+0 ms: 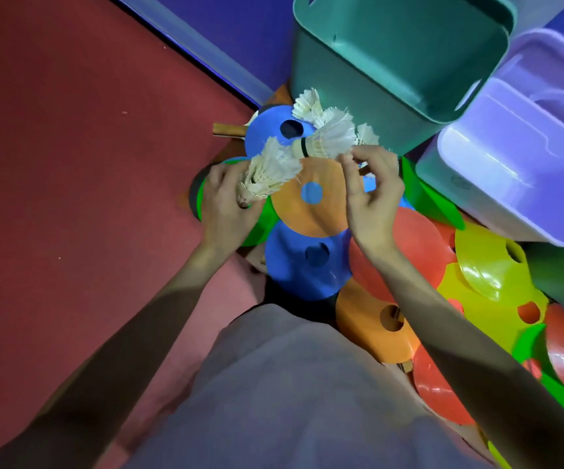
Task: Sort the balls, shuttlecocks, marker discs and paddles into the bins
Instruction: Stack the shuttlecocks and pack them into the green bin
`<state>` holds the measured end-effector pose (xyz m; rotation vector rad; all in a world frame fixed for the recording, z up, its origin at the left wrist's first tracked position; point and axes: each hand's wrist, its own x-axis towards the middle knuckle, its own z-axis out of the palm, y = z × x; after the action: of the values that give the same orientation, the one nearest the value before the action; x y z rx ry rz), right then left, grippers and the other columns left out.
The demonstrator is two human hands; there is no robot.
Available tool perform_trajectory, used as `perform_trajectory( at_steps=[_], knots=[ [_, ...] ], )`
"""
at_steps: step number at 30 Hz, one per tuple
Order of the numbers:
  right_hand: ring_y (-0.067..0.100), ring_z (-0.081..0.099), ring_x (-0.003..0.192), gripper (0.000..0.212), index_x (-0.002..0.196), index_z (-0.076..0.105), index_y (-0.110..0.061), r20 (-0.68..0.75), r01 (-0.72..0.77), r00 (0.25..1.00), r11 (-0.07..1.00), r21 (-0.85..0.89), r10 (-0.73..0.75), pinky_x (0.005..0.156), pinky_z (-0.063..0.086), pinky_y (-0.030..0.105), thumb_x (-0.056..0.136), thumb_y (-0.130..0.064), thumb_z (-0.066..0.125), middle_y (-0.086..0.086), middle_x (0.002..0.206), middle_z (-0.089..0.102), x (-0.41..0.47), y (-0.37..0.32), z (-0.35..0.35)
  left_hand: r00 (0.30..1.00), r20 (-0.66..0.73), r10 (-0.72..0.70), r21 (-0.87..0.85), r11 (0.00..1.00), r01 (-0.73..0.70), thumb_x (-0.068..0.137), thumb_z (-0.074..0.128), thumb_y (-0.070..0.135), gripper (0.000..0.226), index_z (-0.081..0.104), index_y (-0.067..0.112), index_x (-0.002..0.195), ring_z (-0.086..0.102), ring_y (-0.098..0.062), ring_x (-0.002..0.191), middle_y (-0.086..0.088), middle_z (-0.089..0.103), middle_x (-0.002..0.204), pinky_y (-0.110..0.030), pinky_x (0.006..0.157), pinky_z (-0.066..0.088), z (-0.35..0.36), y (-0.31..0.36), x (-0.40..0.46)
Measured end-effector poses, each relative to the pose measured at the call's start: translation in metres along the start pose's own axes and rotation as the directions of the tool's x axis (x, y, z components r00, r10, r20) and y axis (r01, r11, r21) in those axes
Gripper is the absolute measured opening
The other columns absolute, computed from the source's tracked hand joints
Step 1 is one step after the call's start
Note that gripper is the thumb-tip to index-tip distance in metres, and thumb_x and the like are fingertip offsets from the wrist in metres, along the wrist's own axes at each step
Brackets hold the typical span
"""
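The left hand [226,204] grips one shuttlecock [270,170] by its cork end, feathers fanning toward the teal bin [375,62]. The right hand [371,191] pinches a second shuttlecock [327,138] by its feather skirt, just in front of that bin. More shuttlecocks [307,103] lie against the bin's near wall, over a blue disc [270,130]. These look very light and fragile: the feathers would likely crush or fray, so the stiff cork base seems the safer hold.
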<state>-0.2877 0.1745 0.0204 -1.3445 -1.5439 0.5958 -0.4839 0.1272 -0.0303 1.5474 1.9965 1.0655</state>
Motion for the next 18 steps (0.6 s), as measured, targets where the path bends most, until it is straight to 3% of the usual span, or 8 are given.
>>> perform_trajectory(
  at_steps=[2, 7, 12, 15, 18],
  knots=[
    [0.009, 0.052, 0.090, 0.010, 0.086, 0.070, -0.006, 0.036, 0.046, 0.998, 0.998, -0.031, -0.045, 0.084, 0.043, 0.032, 0.091, -0.012, 0.062, -0.008, 0.090, 0.063, 0.000, 0.008, -0.006, 0.998, 0.047, 0.050, 0.026, 0.998, -0.051, 0.069, 0.072, 0.014, 0.048, 0.064, 0.010, 0.116, 0.055, -0.024, 0.099, -0.014, 0.057, 0.105, -0.024, 0.087, 0.039, 0.008, 0.011, 0.007],
    [0.015, 0.053, 0.083, 0.009, 0.090, 0.070, -0.004, 0.242, 0.066, 0.970, 0.991, -0.118, -0.036, 0.085, 0.032, 0.012, 0.089, -0.007, 0.062, 0.008, 0.088, 0.068, 0.005, 0.024, -0.016, 0.964, 0.206, 0.167, 0.042, 0.983, -0.179, 0.070, 0.070, 0.012, 0.050, 0.064, 0.010, 0.119, 0.057, -0.031, 0.100, -0.014, 0.057, 0.105, -0.036, 0.089, 0.045, 0.027, 0.028, 0.023],
    [0.016, 0.054, 0.080, 0.010, 0.090, 0.071, -0.007, 0.216, -0.128, 0.966, 0.988, -0.085, 0.144, 0.076, 0.040, 0.020, 0.088, -0.016, 0.065, 0.005, 0.088, 0.069, 0.012, 0.037, -0.032, 0.925, 0.340, 0.169, -0.003, 0.984, -0.179, 0.070, 0.069, 0.024, 0.058, 0.060, 0.012, 0.126, 0.058, -0.032, 0.105, -0.013, 0.058, 0.113, -0.044, 0.089, 0.050, 0.042, 0.037, 0.033],
    [0.017, 0.061, 0.089, 0.017, 0.102, 0.068, -0.014, 0.194, -0.185, 0.965, 0.982, 0.023, 0.177, 0.075, 0.046, 0.019, 0.086, -0.016, 0.068, 0.001, 0.099, 0.068, 0.016, 0.037, -0.041, 0.923, 0.361, 0.134, -0.065, 0.991, -0.118, 0.070, 0.070, 0.024, 0.061, 0.057, 0.016, 0.129, 0.058, -0.029, 0.107, -0.010, 0.057, 0.116, -0.046, 0.090, 0.051, 0.051, 0.042, 0.039],
    [0.015, 0.064, 0.091, 0.018, 0.109, 0.065, -0.016, 0.047, -0.216, 0.976, 0.969, 0.122, 0.212, 0.075, 0.051, 0.024, 0.091, -0.019, 0.063, 0.004, 0.102, 0.068, 0.022, 0.038, -0.050, 0.932, 0.346, 0.110, -0.103, 0.992, -0.079, 0.070, 0.075, 0.020, 0.063, 0.056, 0.018, 0.130, 0.060, -0.029, 0.105, 0.001, 0.053, 0.113, -0.047, 0.091, 0.051, 0.058, 0.045, 0.044]
  ],
)
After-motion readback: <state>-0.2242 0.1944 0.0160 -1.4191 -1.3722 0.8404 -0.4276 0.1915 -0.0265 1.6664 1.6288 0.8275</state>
